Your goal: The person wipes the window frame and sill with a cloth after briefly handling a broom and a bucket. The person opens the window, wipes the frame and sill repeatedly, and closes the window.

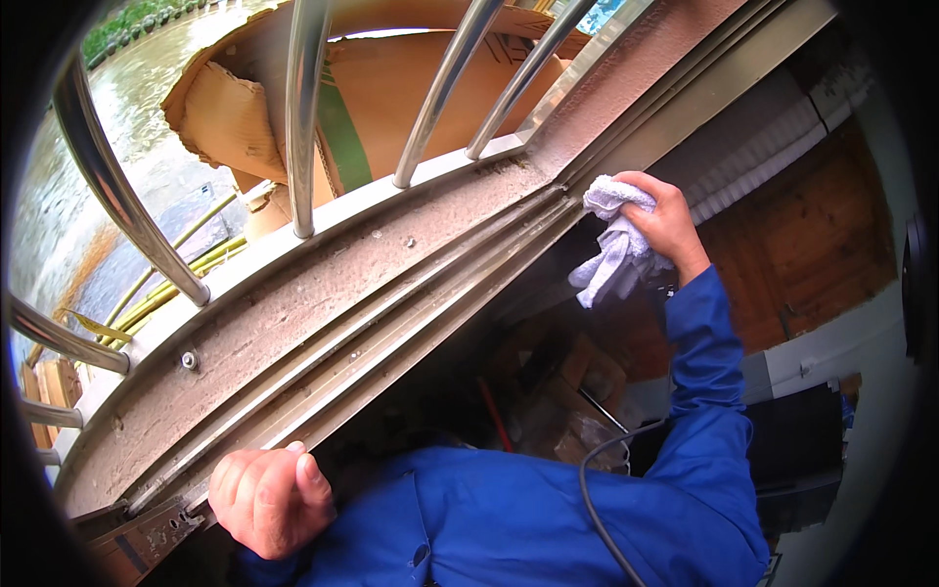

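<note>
A crumpled pale lilac terry cloth [615,246] is bunched in my right hand [660,213], its loose end hanging down. That hand is beside the corner where the sliding window track [411,312] meets the upright metal window frame [675,110]. My left hand [268,499] lies over the track's lower left end, fingers curled in with the thumb beside them. Nothing shows in that hand; whether it presses on the track is hidden. Specks of dirt dot the track grooves. Alongside runs a rough sill [330,293] with a bolt [189,360] in it.
Shiny metal bars [301,117] rise from a rail along the sill's outer edge. Beyond them stand a torn cardboard box [433,95] and bamboo poles [165,290]. A dark cable [593,499] crosses my blue jacket [484,513]. Brown wooden panelling [799,249] is inside, at right.
</note>
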Motion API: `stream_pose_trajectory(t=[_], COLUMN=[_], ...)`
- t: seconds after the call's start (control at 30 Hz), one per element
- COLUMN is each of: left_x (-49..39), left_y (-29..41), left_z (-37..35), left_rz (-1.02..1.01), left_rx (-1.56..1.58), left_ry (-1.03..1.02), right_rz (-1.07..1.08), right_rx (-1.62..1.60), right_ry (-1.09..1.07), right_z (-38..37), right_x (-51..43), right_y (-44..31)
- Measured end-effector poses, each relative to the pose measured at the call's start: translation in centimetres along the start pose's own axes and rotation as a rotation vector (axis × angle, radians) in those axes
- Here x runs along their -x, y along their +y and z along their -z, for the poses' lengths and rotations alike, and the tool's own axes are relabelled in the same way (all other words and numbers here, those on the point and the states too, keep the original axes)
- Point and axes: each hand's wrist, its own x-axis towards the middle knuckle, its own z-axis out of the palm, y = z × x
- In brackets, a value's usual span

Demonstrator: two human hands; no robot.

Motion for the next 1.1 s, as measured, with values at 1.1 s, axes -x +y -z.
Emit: stream_pose_trajectory(t=[1.1], left_x=[0.8], left_y=[-0.2], left_z=[0.4], left_rz=[-0.03], left_rx=[-0.155], left_ry=[-0.024], right_rz=[0.315], right_rx=[0.189], right_ry=[0.293], right_z=[0.8], right_x=[-2.0], right_y=[-8.8])
